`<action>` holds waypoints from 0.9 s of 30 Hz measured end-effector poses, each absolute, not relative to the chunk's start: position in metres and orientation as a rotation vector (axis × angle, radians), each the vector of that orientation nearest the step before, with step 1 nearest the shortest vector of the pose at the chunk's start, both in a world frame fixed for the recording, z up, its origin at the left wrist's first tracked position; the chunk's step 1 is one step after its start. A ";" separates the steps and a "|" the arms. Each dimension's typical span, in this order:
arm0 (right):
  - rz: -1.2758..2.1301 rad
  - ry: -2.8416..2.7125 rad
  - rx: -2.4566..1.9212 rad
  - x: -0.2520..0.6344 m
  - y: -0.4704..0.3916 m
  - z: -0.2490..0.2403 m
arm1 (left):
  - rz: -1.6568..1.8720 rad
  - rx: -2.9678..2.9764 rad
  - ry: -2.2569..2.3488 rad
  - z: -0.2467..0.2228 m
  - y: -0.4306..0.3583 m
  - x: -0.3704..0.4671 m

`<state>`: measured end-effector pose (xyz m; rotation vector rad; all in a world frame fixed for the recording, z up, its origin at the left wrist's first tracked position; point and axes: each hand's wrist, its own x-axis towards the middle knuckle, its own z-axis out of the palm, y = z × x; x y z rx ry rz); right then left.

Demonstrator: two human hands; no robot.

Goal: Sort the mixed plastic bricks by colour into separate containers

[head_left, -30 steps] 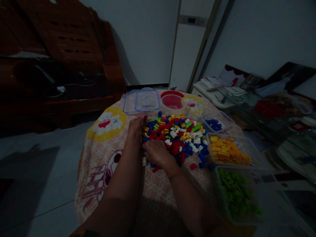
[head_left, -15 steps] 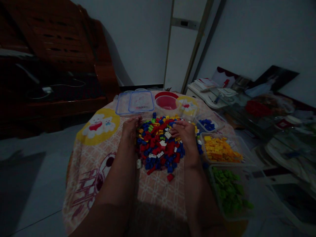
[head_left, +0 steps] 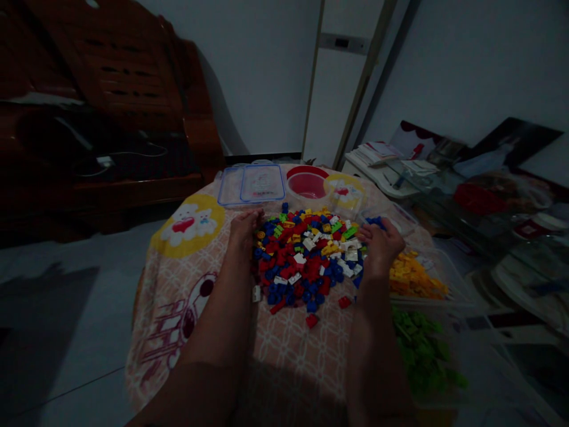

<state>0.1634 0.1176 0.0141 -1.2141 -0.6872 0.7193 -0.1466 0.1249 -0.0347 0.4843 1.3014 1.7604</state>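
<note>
A mixed heap of toy building bricks (head_left: pixel 306 261) in red, blue, white, yellow and green covers the middle of the cloth-covered table. At its left edge rests my left hand (head_left: pixel 245 227), its fingers outstretched and nothing visible in them. My right hand (head_left: pixel 383 244) is over the heap's right edge, with fingers loosely bent and slightly apart, and I see no brick between them. Just behind it are blue bricks (head_left: pixel 374 221) in a clear container (head_left: pixel 402 218), partly hidden by the hand. Two red bricks (head_left: pixel 312 321) lie loose at the heap's near side.
To the right, clear containers hold yellow bricks (head_left: pixel 415 276) and green bricks (head_left: pixel 422 350). Behind the heap lie blue-rimmed clear lids (head_left: pixel 262 182) and a red bowl (head_left: pixel 306 170). A wooden bench (head_left: pixel 200 130) stands at left, a cluttered glass table (head_left: pixel 480 219) at right.
My right hand has moved right, from over the heap to its right edge, uncovering white and green bricks. The left hand stays at the left edge. The view has shifted slightly.
</note>
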 end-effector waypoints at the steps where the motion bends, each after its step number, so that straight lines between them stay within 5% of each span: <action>1: 0.778 -0.753 -1.228 0.157 0.115 0.016 | 1.760 0.476 1.306 -0.034 0.125 -0.146; 9: 1.044 -1.481 -1.182 0.071 0.085 0.024 | 1.779 0.489 1.240 -0.038 0.126 -0.148; 17: 0.478 -2.543 -1.328 -0.005 0.033 0.020 | 1.784 0.501 1.199 -0.039 0.126 -0.155; 27: 0.265 -2.712 -1.373 -0.011 0.028 0.012 | 1.786 0.428 1.236 -0.035 0.125 -0.150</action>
